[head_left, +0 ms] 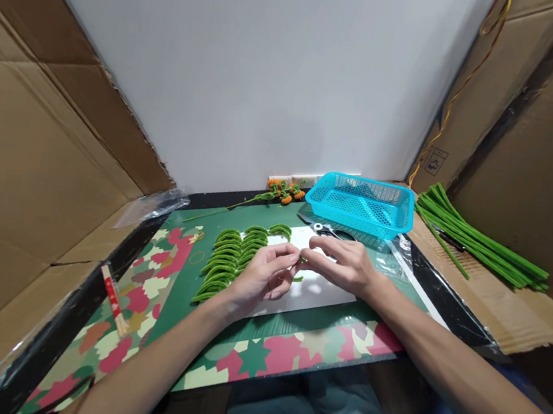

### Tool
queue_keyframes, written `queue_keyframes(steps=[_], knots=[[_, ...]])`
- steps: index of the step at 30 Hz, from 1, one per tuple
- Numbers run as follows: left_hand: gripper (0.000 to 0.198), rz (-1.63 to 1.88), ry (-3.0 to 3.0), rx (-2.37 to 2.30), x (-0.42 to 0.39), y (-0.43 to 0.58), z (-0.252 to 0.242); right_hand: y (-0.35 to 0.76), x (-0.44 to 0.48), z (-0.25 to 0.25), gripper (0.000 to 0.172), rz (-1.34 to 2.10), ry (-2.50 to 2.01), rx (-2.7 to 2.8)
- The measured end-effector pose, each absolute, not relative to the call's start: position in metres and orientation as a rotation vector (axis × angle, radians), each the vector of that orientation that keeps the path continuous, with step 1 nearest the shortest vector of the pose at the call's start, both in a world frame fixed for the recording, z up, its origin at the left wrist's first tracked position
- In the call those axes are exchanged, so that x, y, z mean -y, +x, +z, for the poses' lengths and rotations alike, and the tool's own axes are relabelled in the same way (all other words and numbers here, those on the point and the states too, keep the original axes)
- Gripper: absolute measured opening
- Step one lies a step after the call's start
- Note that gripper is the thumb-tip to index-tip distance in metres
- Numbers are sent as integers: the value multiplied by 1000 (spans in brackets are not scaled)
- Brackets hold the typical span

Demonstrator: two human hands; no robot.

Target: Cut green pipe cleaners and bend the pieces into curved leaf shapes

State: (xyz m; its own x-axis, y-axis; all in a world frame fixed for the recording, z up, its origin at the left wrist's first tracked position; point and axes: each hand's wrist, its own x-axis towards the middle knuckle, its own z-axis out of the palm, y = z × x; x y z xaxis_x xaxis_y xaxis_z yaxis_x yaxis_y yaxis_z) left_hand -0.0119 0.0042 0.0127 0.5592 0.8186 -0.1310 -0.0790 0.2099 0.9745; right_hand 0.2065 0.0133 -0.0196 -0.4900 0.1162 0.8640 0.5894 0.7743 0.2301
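Observation:
My left hand (271,271) and my right hand (340,263) meet over a white sheet (329,291). Pinched between their fingertips is a green pipe cleaner (302,258), mostly covered by the fingers; a short end (298,279) shows just below. Beside my left hand, bent green pipe cleaner pieces (222,264) lie stacked in two columns, with a few more curved pieces (281,230) at the top of the sheet. Scissors (330,231) with dark handles rest just beyond my right hand.
A blue plastic basket (357,227) stands behind the scissors. Long green pipe cleaners (484,242) lie on cardboard at right. An orange-flowered stem (262,196) lies at the back. A red-wrapped stick bundle (113,298) is at left. Cardboard walls (42,104) flank the table.

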Motion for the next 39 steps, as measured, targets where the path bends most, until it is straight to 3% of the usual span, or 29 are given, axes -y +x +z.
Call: queue_keyframes(steps=[9, 13, 19, 23, 27, 29, 32, 35, 39], knots=[[33, 545, 1197, -661, -3, -18, 18, 210, -15, -20, 20, -758, -428, 2083], [32, 510, 1183, -647, -3, -17, 19, 203, -12, -20, 16, -653, -426, 2093], [28, 706, 1430, -734, -2, -14, 15, 188, -10, -21, 25, 42, -666, 2035], [9, 916, 2162, -853, -8, -22, 5, 181, -10, -18, 32, 641, -786, 1883], [15, 991, 2869, -761, -17, -30, -5, 175, -13, -19, 45, 1200, -875, 1657], [17, 978, 2989, -771, -18, -31, -7, 173, -15, -21, 48, 1314, -886, 1590], [15, 1011, 2851, -861, -15, -29, -6, 172, -17, -23, 43, 1125, -904, 1670], [14, 1043, 2480, -1004, -11, -26, 1, 176, -16, -25, 32, 650, -881, 1859], [29, 968, 1989, -1027, -9, -26, 13, 182, -14, -28, 30, 116, -837, 2023]])
